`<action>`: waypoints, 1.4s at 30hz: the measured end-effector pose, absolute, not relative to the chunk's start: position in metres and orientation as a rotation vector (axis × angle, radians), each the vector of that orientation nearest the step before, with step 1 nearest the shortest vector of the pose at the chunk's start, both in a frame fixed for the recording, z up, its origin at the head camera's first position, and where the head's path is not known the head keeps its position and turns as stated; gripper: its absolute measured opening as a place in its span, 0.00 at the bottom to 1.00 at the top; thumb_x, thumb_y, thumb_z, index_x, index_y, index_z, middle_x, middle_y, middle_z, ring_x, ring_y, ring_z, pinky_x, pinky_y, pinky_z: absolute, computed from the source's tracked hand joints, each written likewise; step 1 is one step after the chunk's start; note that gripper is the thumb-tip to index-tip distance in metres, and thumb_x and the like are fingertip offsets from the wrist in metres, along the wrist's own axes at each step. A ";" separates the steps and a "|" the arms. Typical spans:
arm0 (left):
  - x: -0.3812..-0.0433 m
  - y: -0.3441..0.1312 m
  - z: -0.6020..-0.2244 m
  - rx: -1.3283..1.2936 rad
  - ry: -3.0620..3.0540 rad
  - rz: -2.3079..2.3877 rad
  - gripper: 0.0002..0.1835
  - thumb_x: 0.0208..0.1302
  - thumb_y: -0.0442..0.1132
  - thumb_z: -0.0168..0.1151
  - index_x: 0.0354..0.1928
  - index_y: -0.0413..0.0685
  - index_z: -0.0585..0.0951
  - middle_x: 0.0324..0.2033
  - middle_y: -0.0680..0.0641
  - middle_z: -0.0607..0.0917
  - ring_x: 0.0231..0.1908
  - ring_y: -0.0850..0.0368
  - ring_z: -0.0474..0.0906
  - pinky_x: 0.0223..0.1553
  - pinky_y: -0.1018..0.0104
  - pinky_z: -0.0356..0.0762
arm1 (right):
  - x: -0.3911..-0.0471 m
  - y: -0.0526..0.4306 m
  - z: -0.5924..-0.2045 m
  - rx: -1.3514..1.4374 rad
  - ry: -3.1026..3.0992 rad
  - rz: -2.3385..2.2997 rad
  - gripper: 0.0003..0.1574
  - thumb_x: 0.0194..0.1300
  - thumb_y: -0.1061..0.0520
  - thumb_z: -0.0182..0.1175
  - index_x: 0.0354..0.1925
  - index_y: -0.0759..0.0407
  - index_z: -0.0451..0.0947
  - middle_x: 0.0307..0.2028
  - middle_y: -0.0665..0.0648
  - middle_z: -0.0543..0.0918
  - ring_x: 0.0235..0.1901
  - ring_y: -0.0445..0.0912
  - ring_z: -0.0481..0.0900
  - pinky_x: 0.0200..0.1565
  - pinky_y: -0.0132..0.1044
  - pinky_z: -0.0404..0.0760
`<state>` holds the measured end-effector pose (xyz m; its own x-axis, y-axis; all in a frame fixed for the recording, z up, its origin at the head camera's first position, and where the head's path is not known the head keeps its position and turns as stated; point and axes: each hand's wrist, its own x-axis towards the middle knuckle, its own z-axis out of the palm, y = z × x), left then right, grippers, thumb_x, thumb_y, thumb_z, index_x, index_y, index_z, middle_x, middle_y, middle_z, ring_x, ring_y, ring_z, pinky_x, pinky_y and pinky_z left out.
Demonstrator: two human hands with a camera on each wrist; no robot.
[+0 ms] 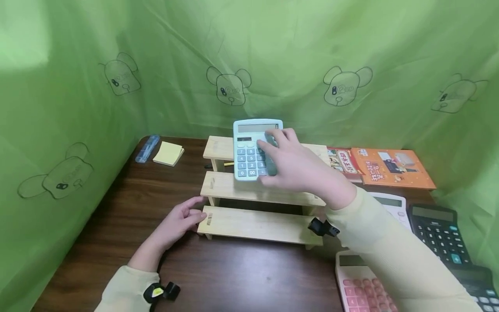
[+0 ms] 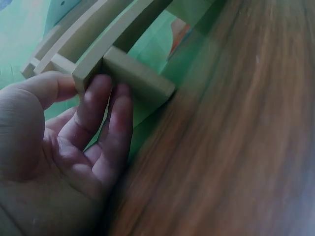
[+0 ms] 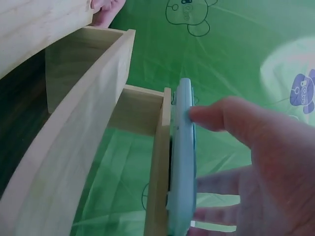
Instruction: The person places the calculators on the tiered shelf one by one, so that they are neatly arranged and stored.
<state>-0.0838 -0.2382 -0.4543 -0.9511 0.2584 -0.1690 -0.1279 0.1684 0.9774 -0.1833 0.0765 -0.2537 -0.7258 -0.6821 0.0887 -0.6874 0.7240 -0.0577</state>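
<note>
With right fingers (image 1: 269,148) spread on the calculator (image 1: 248,149) at twelve o'clock, press evenly, bracing the rack (image 1: 259,224) at eight o'clock with left fingers (image 2: 120,118) pinching it.

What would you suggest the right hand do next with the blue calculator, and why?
Perhaps lightly press the keys with the right hand: it touches the calculator, the display seems to read 0, and the left hand holds the rack, which should steady it.
</note>
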 end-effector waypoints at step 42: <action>-0.084 -0.241 -0.460 0.405 1.907 1.944 0.31 0.63 0.28 0.63 0.65 0.38 0.60 0.32 0.33 0.84 0.27 0.47 0.82 0.32 0.53 0.83 | -0.196 0.069 -0.272 1.079 -2.775 0.334 0.55 0.56 0.20 0.52 0.71 0.49 0.63 0.72 0.59 0.56 0.70 0.57 0.51 0.47 0.61 0.78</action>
<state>-0.0840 -0.2408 -0.4597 -0.8837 0.4639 -0.0623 -0.0713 -0.0019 0.9975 -0.1963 0.0690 -0.2717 -0.7313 -0.6476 0.2138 -0.6799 0.7171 -0.1534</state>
